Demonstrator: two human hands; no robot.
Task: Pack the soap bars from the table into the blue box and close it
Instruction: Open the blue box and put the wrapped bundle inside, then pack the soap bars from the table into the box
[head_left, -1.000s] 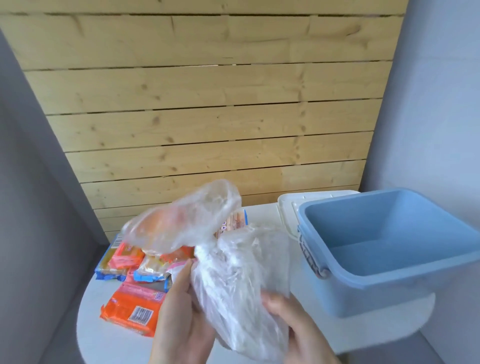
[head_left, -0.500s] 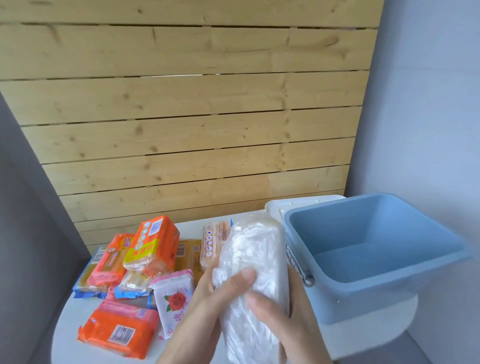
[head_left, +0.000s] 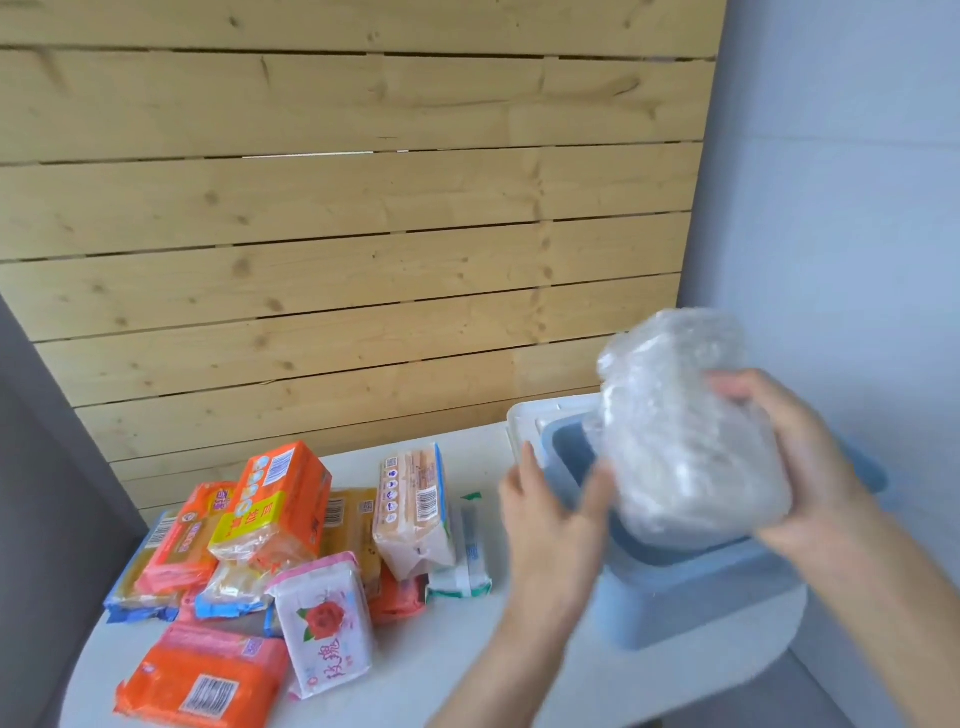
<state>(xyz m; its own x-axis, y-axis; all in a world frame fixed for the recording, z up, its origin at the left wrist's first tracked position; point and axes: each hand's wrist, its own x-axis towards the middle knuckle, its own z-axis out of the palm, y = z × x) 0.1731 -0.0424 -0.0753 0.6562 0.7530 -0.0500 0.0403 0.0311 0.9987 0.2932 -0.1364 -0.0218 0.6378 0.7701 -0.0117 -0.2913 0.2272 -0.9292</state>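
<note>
A crumpled clear plastic bag (head_left: 685, 441) hangs blurred over the open blue box (head_left: 691, 592) at the right of the white table (head_left: 441, 665). My right hand (head_left: 800, 467) grips its right side. With fingers spread, my left hand (head_left: 550, 519) sits at the box's left rim, its thumb against the bag. Several wrapped soap bars lie piled on the left of the table: an upright orange and yellow pack (head_left: 280, 493), a white rose pack (head_left: 322, 623), a flat orange pack (head_left: 202, 675) and a beige pack (head_left: 415, 509). The bag hides the box's inside.
The white lid (head_left: 524, 421) lies behind the box's left corner. A wooden plank wall (head_left: 337, 260) rises behind the table, with a pale wall to the right. The table's rounded front edge runs just below the box.
Both hands have carried the plastic bag from in front of me to the right, over the blue box. The left hand has loosened from it. The soap pile has not moved.
</note>
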